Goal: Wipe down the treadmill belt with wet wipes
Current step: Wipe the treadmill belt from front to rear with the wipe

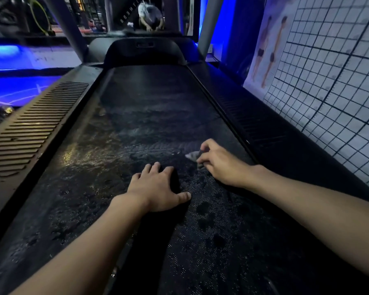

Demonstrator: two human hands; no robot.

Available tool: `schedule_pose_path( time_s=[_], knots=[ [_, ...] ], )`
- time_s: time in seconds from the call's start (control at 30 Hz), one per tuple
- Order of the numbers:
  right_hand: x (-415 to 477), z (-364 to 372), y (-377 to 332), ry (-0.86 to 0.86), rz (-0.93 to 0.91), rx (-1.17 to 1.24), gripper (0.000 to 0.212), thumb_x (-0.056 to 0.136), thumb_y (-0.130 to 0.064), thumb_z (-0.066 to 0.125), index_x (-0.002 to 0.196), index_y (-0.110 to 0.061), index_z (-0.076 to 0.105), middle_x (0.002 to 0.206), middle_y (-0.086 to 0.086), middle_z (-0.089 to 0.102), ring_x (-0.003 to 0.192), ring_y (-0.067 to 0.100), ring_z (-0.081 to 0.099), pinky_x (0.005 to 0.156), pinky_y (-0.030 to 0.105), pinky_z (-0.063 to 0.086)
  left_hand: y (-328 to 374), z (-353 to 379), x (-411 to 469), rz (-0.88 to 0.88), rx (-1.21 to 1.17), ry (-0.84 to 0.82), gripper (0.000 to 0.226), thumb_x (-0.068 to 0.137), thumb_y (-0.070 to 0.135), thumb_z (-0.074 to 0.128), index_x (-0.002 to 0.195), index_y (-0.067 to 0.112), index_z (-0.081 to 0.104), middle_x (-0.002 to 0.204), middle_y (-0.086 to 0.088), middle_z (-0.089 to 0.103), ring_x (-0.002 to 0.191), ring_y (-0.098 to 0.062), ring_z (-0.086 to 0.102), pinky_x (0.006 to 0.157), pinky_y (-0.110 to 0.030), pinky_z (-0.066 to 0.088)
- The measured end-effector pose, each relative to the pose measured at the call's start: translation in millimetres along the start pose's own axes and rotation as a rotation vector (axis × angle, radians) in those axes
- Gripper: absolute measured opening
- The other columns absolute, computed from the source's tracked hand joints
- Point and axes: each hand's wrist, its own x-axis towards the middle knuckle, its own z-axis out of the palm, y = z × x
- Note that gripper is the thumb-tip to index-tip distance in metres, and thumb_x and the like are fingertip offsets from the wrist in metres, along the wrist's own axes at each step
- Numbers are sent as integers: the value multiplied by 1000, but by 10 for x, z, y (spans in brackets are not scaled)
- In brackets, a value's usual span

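Belt: treadmill belt [149,116], dark, running away from the viewer between two ribbed side rails [36,128].
Progress, done: wet-looking streaks and sheen cover the middle and left of the belt, so that stretch is probably wiped.
Progress, left: the near right part shows a dry weave with dark spots and probably still needs wiping; the far end is too dim to judge.
Wipe: wet wipe [193,155], grey and crumpled, lying on the belt near its right edge.
Right hand: right hand [217,162], fingers curled over the wipe, pinching it and holding it against the belt.
Left hand: left hand [158,188], fingers spread, palm flat on the belt at mid-width, holding nothing; it likely serves as a brace.
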Motion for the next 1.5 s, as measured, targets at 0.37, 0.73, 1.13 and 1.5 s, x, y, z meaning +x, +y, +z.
schedule_pose_path(
  time_s=[0.37,0.73,1.13,1.5],
  knots=[
    [235,-27,-77,107,-3,34,28,90,0,60,111,-17,70,93,-3,54,89,21,59,82,33,49,-72,0,-7,26,-28,-4,101,75,79,52,154,26,18,163,-4,9,150,-21,6,120,-44,15],
    [419,55,-217,100,66,14,19,96,1,52,104,-4,69,106,0,55,98,21,61,84,29,47,-198,-28,-62,-115,-36,-37,112,59,91,53,151,40,18,162,-10,10,149,-34,7,115,-59,15],
    [416,253,-671,31,-240,48,34,91,3,55,114,-14,73,94,2,58,86,23,62,77,35,51,-427,-119,-156,-230,-18,-62,106,60,84,63,149,43,24,151,-16,28,139,-43,27,108,-56,28],
    [574,224,-868,-26,-199,117,35,93,8,49,114,-8,73,103,0,59,96,9,54,92,20,44,-861,-140,-164,-221,-50,-46,83,70,63,74,126,6,50,140,-18,29,136,-36,32,113,-40,33]
  ],
)
